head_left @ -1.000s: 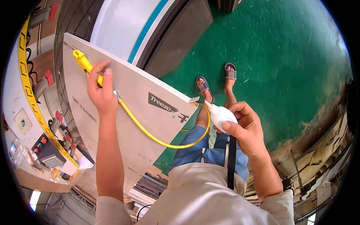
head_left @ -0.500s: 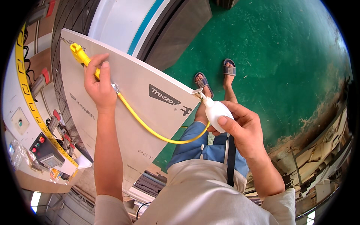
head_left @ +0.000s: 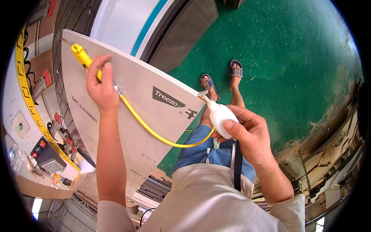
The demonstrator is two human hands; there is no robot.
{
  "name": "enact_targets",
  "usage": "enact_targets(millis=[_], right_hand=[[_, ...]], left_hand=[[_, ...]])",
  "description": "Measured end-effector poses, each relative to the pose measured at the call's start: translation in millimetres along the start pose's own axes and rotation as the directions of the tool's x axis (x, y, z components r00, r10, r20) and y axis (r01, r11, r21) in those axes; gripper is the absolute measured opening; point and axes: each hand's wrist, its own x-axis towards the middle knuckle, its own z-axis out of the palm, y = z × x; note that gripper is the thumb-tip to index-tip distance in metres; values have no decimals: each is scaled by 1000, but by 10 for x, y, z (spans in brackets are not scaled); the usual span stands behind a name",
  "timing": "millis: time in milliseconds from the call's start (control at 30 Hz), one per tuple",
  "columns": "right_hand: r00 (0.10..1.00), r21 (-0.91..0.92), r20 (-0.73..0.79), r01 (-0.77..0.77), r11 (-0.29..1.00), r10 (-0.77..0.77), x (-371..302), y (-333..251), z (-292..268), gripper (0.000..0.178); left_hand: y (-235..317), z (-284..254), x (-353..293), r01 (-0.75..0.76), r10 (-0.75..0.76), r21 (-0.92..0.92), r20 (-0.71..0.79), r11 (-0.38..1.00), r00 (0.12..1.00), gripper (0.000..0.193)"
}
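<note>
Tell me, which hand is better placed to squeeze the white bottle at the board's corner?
Probably the right hand: it grips the white bottle, whose nozzle is beside the board corner. The left hand holds the yellow tool, farther from that corner.

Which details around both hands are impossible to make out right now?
- Head view: part of the yellow hose tool, covered by the left hand.
- Head view: where the yellow hose runs past the white bottle and right hand, which block it.
- Head view: the bottle's contents, behind its opaque wall.
- Head view: whether its tip touches the panel; too small.
</note>
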Motion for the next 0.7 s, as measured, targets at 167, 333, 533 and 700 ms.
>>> enact_targets(millis=[167,333,533,700], right_hand=[[1000,-21,5,-21,1000,21,9,-16,4,52],[998,15,1,-62,998,62,-2,-40,14,50],[991,113,-15,-131,985,134,-23,-64,44,50],[984,180,-11,-172,968,177,-34,-121,55,51]], left_hand=[[-12,1,3,-5,5,18,1,1000,1000,22],[-31,-4,11,-19,19,32,9,999,1000,22],[-20,-2,3,1,-1,9,-2,1000,1000,22],[-30,-3,6,-9,9,24,-3,1000,1000,23]])
